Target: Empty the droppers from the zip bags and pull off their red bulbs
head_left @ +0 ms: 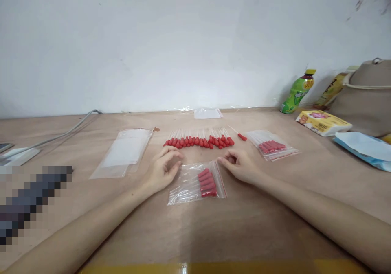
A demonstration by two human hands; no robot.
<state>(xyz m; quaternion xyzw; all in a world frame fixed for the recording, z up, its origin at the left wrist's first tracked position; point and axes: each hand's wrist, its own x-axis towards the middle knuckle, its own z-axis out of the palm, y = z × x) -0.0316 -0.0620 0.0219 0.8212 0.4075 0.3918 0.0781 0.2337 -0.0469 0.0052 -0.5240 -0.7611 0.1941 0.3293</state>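
A clear zip bag (189,184) lies flat in front of me, holding several thin pale sticks with thick red ends, their kind unclear. My left hand (165,166) rests at the bag's upper left corner, fingers loosely bent, thumb apart from them, nothing visible between. Beside the bag's red-edged zip is my right hand (240,164), loosely curled with a gap between thumb and fingers; I cannot tell whether it touches the bag. Beyond both hands, many red-ended sticks (198,141) lie in a row. A single red-ended stick (242,137) sits apart to their right.
Another filled zip bag (271,145) lies at right, flat zip bags (125,150) at left, and a small bag (208,113) by the wall. A green bottle (298,90), yellow tissue pack (324,122), blue packet (363,150) and beige bag (363,99) crowd the right. A cable (70,129) crosses the left.
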